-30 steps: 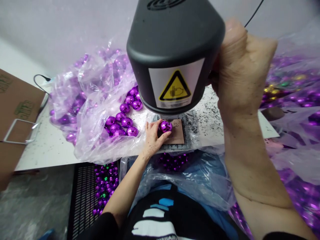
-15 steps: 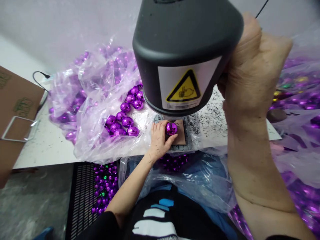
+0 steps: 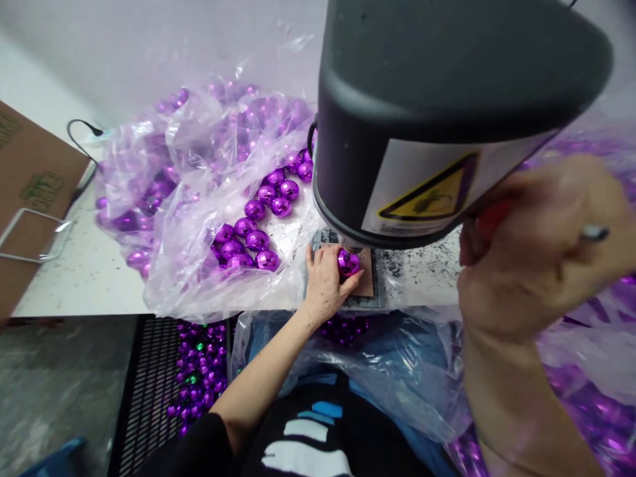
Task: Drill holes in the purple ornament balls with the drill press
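Observation:
My left hand point(image 3: 325, 281) is closed around a shiny purple faceted ball point(image 3: 348, 262), fingers on its far side and thumb on its near side. The ball rests over a brown square pad point(image 3: 365, 281) on a dark base plate point(image 3: 377, 291). Right above it hangs the black housing of a machine point(image 3: 427, 86) with a yellow warning label point(image 3: 432, 195). My right hand point(image 3: 541, 245), blurred by motion, is wrapped around a red handle point(image 3: 497, 215) beside the housing. A metal rod end point(image 3: 593, 232) shows by its wrist. Most of the handle is hidden.
Loose purple faceted balls point(image 3: 256, 238) lie left of the machine, by a clear plastic bag point(image 3: 193, 218) full of them. Black flecks speckle the white table point(image 3: 427, 271). A cardboard box point(image 3: 34, 192) stands at left; a black crate point(image 3: 149, 391) of small purple and green beads sits below.
My right hand has come down beside the machine's housing, and the red handle now shows. My left hand keeps its grip on the ball. The view has shifted, so the housing appears farther right.

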Action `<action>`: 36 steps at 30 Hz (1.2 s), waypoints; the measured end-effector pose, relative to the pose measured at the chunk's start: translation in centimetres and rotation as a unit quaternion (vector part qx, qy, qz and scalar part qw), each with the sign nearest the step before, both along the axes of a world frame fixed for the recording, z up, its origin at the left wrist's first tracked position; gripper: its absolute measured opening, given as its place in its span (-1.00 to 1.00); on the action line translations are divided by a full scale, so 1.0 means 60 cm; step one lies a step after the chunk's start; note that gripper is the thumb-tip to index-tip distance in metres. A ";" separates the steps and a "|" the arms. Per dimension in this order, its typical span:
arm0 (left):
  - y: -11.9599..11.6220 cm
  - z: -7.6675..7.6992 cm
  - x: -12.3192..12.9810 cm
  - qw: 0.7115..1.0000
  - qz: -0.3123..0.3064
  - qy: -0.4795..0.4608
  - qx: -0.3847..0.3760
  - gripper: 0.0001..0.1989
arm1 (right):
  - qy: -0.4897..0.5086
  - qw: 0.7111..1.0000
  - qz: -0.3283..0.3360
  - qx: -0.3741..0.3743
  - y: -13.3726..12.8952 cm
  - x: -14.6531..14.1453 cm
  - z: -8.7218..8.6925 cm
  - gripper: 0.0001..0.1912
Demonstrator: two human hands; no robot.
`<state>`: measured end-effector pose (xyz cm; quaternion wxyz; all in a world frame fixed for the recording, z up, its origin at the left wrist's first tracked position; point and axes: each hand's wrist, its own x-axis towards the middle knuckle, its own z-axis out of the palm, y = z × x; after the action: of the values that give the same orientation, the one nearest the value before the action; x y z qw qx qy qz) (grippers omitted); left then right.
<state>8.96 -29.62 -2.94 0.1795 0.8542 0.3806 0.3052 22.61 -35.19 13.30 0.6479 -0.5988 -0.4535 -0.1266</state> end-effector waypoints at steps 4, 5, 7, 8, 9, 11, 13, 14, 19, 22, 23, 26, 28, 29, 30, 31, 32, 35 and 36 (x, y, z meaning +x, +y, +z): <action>0.000 0.002 -0.001 1.000 -0.005 0.002 -0.003 -0.55 | -0.034 0.999 -0.022 -0.025 -0.036 -0.009 -0.046 -0.70; -0.001 0.002 -0.001 1.000 -0.006 0.002 -0.005 -0.54 | -0.038 0.999 -0.019 -0.018 -0.039 -0.008 -0.057 -0.73; -0.001 0.003 -0.001 1.000 -0.006 0.005 -0.010 -0.53 | -0.040 0.999 -0.015 0.006 -0.039 -0.006 -0.078 -0.75; -0.001 0.004 -0.001 1.000 -0.005 0.006 -0.013 -0.53 | -0.039 0.999 -0.017 0.023 -0.036 -0.005 -0.086 -0.76; -0.002 0.004 -0.001 1.000 -0.004 0.007 -0.016 -0.54 | -0.038 0.998 -0.018 0.039 -0.033 -0.006 -0.093 -0.76; -0.002 0.005 -0.001 1.000 -0.002 0.008 -0.022 -0.54 | -0.031 0.997 -0.020 0.065 -0.027 -0.008 -0.102 -0.75; -0.003 0.005 0.000 1.000 -0.001 0.005 -0.026 -0.53 | -0.022 0.996 -0.029 0.084 -0.021 -0.012 -0.107 -0.73; -0.003 0.005 0.000 1.000 -0.001 0.005 -0.028 -0.52 | -0.019 0.995 -0.031 0.090 -0.019 -0.014 -0.109 -0.74; -0.004 0.004 0.001 1.000 0.004 0.005 -0.028 -0.56 | -0.018 0.994 -0.034 0.106 -0.015 -0.020 -0.118 -0.73; -0.005 0.004 0.001 1.000 0.003 -0.001 -0.023 -0.57 | -0.009 0.992 -0.034 0.120 -0.012 -0.022 -0.125 -0.69; -0.005 0.004 0.001 1.000 0.002 -0.001 -0.022 -0.57 | -0.006 0.992 -0.035 0.125 -0.011 -0.023 -0.127 -0.68; -0.005 0.006 0.000 1.000 -0.001 0.001 -0.019 -0.56 | 0.000 0.989 -0.038 0.146 -0.004 -0.025 -0.138 -0.65; -0.005 0.006 0.000 1.000 0.000 0.003 -0.017 -0.56 | 0.003 0.987 -0.035 0.156 0.000 -0.024 -0.149 -0.64; -0.005 0.006 -0.001 1.000 -0.001 0.003 -0.016 -0.55 | 0.004 0.987 -0.033 0.156 0.002 -0.023 -0.156 -0.63; -0.005 0.006 -0.001 1.000 -0.001 0.003 -0.016 -0.55 | 0.005 0.987 -0.030 0.155 0.003 -0.022 -0.162 -0.63; -0.005 0.005 0.000 1.000 -0.002 0.003 -0.017 -0.54 | 0.005 0.988 -0.029 0.153 0.003 -0.020 -0.166 -0.63; -0.005 0.004 0.001 1.000 -0.001 0.003 -0.017 -0.53 | 0.001 0.988 -0.028 0.153 0.002 -0.018 -0.167 -0.64; -0.002 0.004 0.004 1.000 -0.005 0.003 -0.024 -0.52 | -0.010 0.990 -0.028 0.140 -0.006 -0.008 -0.146 -0.70; 0.000 0.005 0.005 1.000 -0.007 0.003 -0.029 -0.53 | -0.010 0.992 -0.024 0.121 -0.010 -0.004 -0.130 -0.71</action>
<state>9.25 -29.64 -2.63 0.2049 0.8521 0.3843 0.2903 22.37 -35.79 5.50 0.7079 -0.5254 -0.4267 -0.2021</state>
